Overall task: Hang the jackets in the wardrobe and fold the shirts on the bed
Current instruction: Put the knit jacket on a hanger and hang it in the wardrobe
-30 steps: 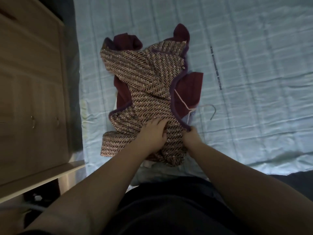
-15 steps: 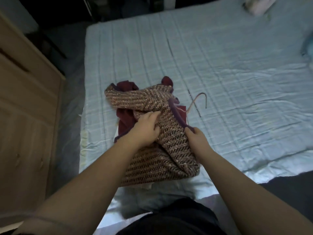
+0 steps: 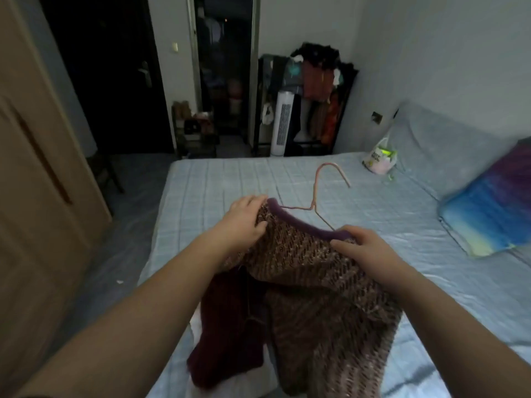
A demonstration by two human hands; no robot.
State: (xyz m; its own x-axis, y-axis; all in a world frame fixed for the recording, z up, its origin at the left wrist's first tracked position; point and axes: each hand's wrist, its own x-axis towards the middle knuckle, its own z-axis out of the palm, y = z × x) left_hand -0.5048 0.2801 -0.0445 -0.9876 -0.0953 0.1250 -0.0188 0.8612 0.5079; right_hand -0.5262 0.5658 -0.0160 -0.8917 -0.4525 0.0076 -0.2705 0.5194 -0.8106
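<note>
A brown-and-pink woven tweed jacket with a purple knitted collar edge and dark maroon lining (image 3: 316, 282) is held up between the two hands, its body hanging below them toward the light blue checked bed sheet (image 3: 215, 182); whether the hem touches the sheet cannot be told. The left hand (image 3: 244, 219) grips one shoulder, fingers curled over the cloth. The right hand (image 3: 365, 248) pinches the other shoulder just below the collar edge. A thin pink wire hanger (image 3: 315, 193) rises from the neckline between the hands, its hook pointing away from them, so the jacket looks to be on the hanger. Carrying it to the tan wooden wardrobe (image 3: 34, 196), left of the left hand, remains. No shirts, folded or unfolded, are in view.
</note>
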